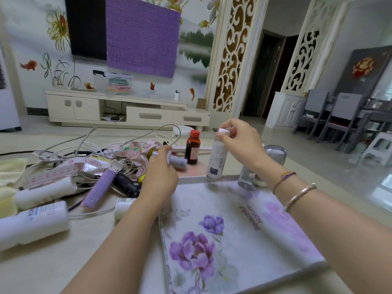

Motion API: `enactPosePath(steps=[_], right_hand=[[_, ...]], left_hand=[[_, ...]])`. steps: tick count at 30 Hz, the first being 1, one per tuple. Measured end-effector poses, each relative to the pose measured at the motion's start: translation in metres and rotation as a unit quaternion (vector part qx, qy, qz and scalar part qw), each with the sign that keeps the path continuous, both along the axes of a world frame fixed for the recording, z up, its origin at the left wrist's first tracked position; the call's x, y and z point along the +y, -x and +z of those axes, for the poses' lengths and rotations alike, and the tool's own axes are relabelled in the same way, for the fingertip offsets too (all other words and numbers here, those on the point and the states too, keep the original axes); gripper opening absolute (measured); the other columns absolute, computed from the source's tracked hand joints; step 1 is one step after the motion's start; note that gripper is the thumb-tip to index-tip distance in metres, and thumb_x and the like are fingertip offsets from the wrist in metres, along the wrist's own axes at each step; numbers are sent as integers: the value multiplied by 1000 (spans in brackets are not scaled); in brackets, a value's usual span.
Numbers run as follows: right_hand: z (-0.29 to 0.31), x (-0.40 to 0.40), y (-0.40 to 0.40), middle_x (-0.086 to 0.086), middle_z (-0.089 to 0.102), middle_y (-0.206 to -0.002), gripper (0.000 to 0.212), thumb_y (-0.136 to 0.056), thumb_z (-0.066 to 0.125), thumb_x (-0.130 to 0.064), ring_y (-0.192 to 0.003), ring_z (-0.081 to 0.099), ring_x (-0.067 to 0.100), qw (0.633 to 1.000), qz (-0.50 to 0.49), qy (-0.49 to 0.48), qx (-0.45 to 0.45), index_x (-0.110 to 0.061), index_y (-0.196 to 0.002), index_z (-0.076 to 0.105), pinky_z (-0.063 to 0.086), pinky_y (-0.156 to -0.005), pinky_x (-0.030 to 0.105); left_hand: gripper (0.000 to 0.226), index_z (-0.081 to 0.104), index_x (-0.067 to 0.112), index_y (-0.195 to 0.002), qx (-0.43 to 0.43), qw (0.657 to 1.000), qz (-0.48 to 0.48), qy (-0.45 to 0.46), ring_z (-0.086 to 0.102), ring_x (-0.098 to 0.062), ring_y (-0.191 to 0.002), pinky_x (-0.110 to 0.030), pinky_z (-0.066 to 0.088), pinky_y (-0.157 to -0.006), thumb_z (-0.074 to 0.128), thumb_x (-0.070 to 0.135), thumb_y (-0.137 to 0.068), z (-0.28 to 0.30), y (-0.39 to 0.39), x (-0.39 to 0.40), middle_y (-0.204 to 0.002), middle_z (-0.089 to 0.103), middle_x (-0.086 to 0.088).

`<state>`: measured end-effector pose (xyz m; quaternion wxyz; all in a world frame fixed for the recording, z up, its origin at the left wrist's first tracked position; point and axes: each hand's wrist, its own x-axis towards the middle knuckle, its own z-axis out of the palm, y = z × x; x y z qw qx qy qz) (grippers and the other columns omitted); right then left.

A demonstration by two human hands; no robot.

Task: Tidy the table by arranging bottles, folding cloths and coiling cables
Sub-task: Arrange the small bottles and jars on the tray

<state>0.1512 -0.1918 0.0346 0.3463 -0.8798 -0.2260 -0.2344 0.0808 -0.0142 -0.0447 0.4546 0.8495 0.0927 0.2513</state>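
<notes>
On the beige table (53, 270), a floral cloth (233, 240) is lying flat at the near right, its far edge touching a pink mat (191, 171). Clear bottle (218, 160): standing upright at that edge, the right hand (241, 143) pinching its white cap from above with curled fingers. Left hand (161, 172): curling around a small grey tube (179, 162) that is lying tilted on the mat. Brown bottle (192, 147), red-capped: standing just behind the tube. Grey-capped bottle (263, 166): standing upright behind the right wrist.

At left, white cables (89, 145) and a pink measuring tape (70, 166) are tangling in a heap with a lilac tube (99, 187); two white bottles (36, 223) are lying on their sides near the left edge, beside a yellowish cloth (10, 168).

Beyond the table, a cream media cabinet (127, 107) is running along the mural wall under a purple-draped screen (140, 35); grey dining chairs (331, 111) are standing far right, with polished open floor between.
</notes>
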Motion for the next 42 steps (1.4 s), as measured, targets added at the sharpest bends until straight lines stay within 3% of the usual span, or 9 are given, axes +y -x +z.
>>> enactPosePath(steps=[4,7,12,19,22,26,31,37,42], right_hand=[[-13,-15,6,-8,62,-100,16,-89,60,-37,-106,49,14,992,-67,92,-50,-29,-102,61,29,-95,38],[-17,-24,4,-7,61,-104,18,-90,58,-39,-117,45,16,982,-110,135,-72,-28,-104,60,16,-112,50],[-18,-35,4,-2,57,-120,23,-94,53,-38,-130,35,19,960,-176,197,-94,-26,-113,59,-2,-115,53],[-21,-33,10,-1,52,-128,25,-95,51,-34,-139,27,21,948,-160,235,-144,-23,-116,59,0,-116,52],[-21,-17,19,-2,58,-117,23,-94,55,-31,-126,42,19,966,-33,178,-186,-22,-114,62,21,-112,39],[-22,15,40,-4,64,-90,23,-91,62,-35,-86,56,10,986,134,93,19,-24,-110,64,45,-76,24],[-36,32,39,3,64,-80,19,-87,66,-28,-66,51,6,981,153,76,87,-22,-104,60,42,-63,23],[-37,41,17,-1,63,-98,17,-92,56,-18,-73,51,3,991,96,40,78,-18,-108,62,39,-61,9],[-38,66,-34,7,46,-127,33,-93,52,-19,-119,45,24,998,17,44,45,-19,-127,51,39,-98,33]], left_hand=[[52,41,27,-133,12,1000,13,-3,46,-21,-90,-16,22,-52,39,-3,-90,0,-1,0,-115,55,-16],[52,40,26,-133,15,1000,11,-12,47,-22,-89,-18,23,-52,39,-3,-90,0,-2,1,-113,55,-15],[49,40,27,-128,11,1000,-15,11,54,-26,-79,-31,39,-55,39,-4,-89,-1,-3,1,-105,59,-15],[41,43,21,-122,-7,998,-29,47,56,-23,-88,-22,39,-58,50,-1,-89,4,2,3,-105,60,-7],[37,44,20,-119,-15,998,-42,55,56,-18,-83,-21,36,-57,58,5,-88,7,4,4,-99,63,-5],[44,49,17,-114,-20,994,-79,74,57,-9,-70,-30,47,-66,69,2,-78,9,9,2,-81,69,7],[49,53,20,-116,-8,988,-119,103,64,-18,-73,-40,55,-73,72,3,-75,7,10,1,-88,74,-1],[37,52,23,-109,-30,994,-78,66,59,-8,-81,-21,44,-66,63,1,-82,9,11,1,-88,62,12],[48,50,26,-120,-51,994,-46,80,52,-2,-76,-15,38,-62,61,-2,-82,10,6,10,-94,57,8]])
